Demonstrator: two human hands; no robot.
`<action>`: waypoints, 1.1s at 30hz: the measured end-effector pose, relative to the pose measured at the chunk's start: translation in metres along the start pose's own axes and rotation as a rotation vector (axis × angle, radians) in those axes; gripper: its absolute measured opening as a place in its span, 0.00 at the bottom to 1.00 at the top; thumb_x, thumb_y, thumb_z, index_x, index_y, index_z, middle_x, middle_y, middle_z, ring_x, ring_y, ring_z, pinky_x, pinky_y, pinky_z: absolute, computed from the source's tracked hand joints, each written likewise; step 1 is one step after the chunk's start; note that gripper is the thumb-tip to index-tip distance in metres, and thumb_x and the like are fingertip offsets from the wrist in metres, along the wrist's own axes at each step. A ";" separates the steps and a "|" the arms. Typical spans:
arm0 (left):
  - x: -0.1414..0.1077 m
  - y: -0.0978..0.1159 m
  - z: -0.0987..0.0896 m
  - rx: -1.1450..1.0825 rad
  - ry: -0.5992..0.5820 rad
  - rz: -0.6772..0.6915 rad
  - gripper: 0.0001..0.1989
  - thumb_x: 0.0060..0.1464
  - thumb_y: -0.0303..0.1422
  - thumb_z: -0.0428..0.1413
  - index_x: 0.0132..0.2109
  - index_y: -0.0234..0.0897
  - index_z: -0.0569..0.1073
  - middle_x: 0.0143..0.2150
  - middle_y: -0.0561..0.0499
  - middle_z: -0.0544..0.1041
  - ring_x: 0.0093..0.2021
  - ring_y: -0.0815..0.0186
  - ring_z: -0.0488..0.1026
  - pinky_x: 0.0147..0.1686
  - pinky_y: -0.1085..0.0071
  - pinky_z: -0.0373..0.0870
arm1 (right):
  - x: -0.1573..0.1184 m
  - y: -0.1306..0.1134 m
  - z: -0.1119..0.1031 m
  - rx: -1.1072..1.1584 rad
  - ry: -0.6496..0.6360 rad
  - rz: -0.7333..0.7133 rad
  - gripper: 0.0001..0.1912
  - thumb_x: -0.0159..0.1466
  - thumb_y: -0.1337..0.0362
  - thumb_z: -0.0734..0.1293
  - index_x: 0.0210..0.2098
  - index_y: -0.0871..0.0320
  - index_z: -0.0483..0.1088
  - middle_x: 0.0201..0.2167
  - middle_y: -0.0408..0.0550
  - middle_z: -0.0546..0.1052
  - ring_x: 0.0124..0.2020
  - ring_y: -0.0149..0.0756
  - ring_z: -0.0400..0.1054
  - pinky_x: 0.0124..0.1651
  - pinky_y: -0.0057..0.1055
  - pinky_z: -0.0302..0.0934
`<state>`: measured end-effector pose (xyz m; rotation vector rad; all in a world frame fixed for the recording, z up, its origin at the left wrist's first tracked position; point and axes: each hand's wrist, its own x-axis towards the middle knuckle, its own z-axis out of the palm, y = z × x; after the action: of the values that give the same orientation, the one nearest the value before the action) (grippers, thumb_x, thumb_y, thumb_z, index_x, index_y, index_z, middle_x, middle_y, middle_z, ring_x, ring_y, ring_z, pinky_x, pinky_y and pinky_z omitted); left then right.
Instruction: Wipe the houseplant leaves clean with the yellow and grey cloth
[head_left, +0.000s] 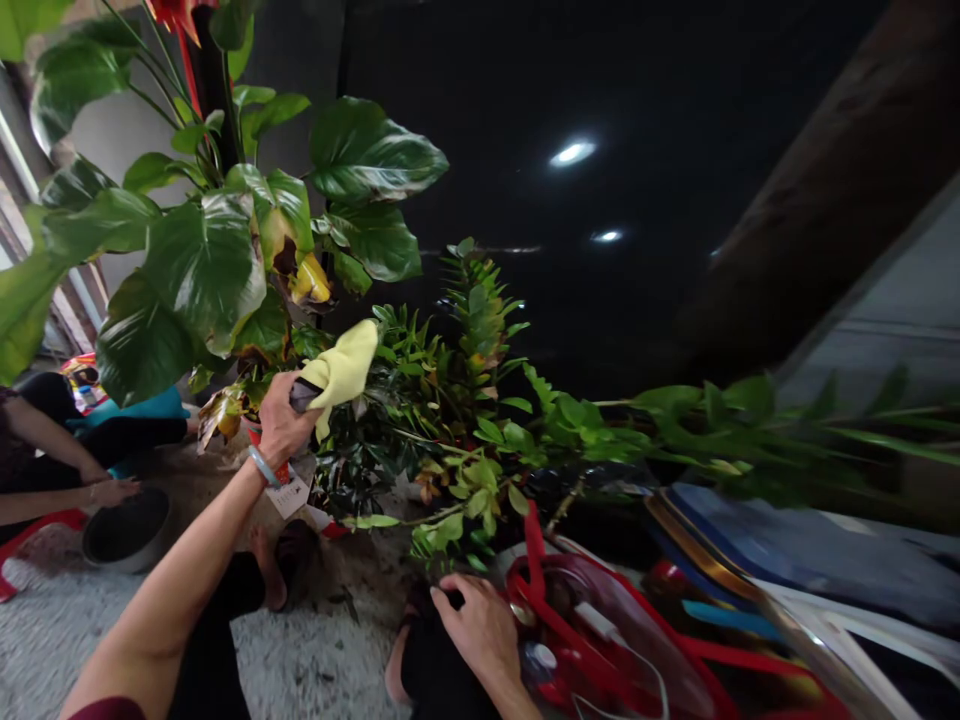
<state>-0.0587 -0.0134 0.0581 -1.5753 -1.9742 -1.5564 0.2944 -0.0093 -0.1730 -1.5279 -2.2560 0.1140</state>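
Observation:
My left hand, a pale bangle at its wrist, is closed round a yellow cloth. A dark grey patch shows between the fingers and the cloth; I cannot tell whether it belongs to it. The cloth is held up among the foliage, just right of a large-leaved potted plant with some yellowed, browned leaves. Low bushy plants spread to the right of the cloth. My right hand lies over my dark-clothed knee with the thumb apart from the fingers, and nothing shows in it.
A red-trimmed clear bag with a white cable and a bottle stands right of my knee. Behind it lean flat framed panels. At left, another person's hand is over a dark bucket. A dark glossy wall rises behind the plants.

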 end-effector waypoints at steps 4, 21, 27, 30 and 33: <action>-0.044 -0.029 0.026 0.283 -0.333 -0.262 0.17 0.49 0.33 0.64 0.48 0.38 0.77 0.49 0.43 0.81 0.51 0.52 0.77 0.48 0.63 0.71 | -0.002 -0.008 0.000 0.010 0.043 -0.002 0.08 0.63 0.63 0.68 0.30 0.52 0.79 0.34 0.49 0.85 0.43 0.49 0.77 0.49 0.40 0.65; -0.080 -0.017 0.024 0.196 -0.371 -0.268 0.21 0.47 0.33 0.66 0.50 0.38 0.78 0.49 0.44 0.81 0.50 0.54 0.78 0.48 0.64 0.73 | -0.002 -0.004 0.002 0.006 0.046 -0.057 0.09 0.63 0.62 0.67 0.30 0.53 0.79 0.33 0.49 0.84 0.41 0.48 0.76 0.47 0.39 0.63; -0.155 -0.009 0.024 0.139 -0.757 -0.269 0.15 0.44 0.34 0.67 0.42 0.38 0.79 0.41 0.48 0.82 0.42 0.57 0.79 0.43 0.66 0.72 | -0.010 0.011 -0.002 0.017 0.040 -0.017 0.09 0.64 0.62 0.66 0.31 0.53 0.79 0.34 0.49 0.84 0.41 0.48 0.76 0.47 0.39 0.62; -0.115 0.013 0.007 0.004 -0.497 -0.210 0.21 0.45 0.35 0.67 0.48 0.39 0.79 0.44 0.49 0.82 0.43 0.58 0.78 0.45 0.65 0.73 | -0.014 0.019 -0.004 0.022 0.030 0.006 0.10 0.63 0.62 0.66 0.31 0.54 0.79 0.35 0.50 0.84 0.41 0.48 0.76 0.48 0.39 0.62; -0.050 0.033 0.012 -0.024 -0.254 -0.047 0.24 0.47 0.37 0.66 0.52 0.39 0.77 0.48 0.48 0.80 0.47 0.56 0.77 0.48 0.63 0.73 | -0.015 0.020 -0.008 0.018 0.027 0.025 0.10 0.63 0.62 0.65 0.30 0.54 0.79 0.34 0.50 0.84 0.41 0.48 0.76 0.48 0.40 0.62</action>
<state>-0.0065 -0.0382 0.0393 -1.8286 -2.1409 -1.4640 0.3194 -0.0165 -0.1761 -1.5402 -2.2098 0.1197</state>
